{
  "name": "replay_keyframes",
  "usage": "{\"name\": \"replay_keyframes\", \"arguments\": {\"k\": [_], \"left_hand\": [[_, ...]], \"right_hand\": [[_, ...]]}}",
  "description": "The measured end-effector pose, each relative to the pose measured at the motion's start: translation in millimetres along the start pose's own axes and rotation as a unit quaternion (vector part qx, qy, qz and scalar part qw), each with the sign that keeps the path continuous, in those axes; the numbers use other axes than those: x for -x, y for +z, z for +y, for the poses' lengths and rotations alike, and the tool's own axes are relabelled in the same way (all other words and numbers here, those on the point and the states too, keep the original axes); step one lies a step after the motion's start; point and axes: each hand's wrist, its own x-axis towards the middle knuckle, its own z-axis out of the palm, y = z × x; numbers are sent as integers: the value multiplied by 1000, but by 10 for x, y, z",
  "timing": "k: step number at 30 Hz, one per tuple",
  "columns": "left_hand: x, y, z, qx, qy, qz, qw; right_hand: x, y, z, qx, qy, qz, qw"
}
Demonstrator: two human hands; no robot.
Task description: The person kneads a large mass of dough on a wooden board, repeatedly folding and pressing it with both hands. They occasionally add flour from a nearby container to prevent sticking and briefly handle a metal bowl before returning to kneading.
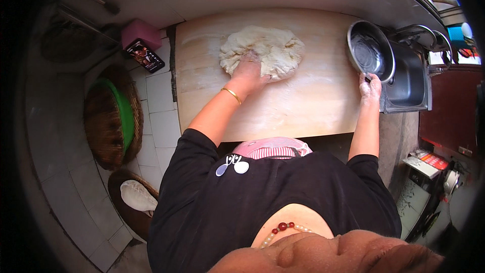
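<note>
On the wooden board [212,110] before me lies a large, lumpy mass of pale dough [280,40]. My left hand [248,70] presses into the dough's near side, its thumb apart at the lower edge; the fingertips are sunk in or hidden by dough. At the board's right end, my right hand [370,86], white with flour, grips the near rim of a round metal basin [354,55]. The basin is tilted, and its inner wall carries whitish residue. Thin streaks of flour mark the board.
A metal sink [407,89] with a tap [415,30] adjoins the board's right end. To the left, a phone [146,56] leans on a pink box [141,34] on white tiles. Woven baskets [100,121] with a green basin [123,113] and a pale scoop [137,195] lie farther left.
</note>
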Motion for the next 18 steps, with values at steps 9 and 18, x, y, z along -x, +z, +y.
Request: {"name": "replay_keyframes", "arguments": {"k": [9,18], "left_hand": [[-46,-203,81,-20,-28,-85,996],[-8,-185,53,-1,-10,-27,1000]], "right_hand": [[-316,-52,-59,-85,-1,-49,995],[837,483,478,69,-35,-48,996]]}}
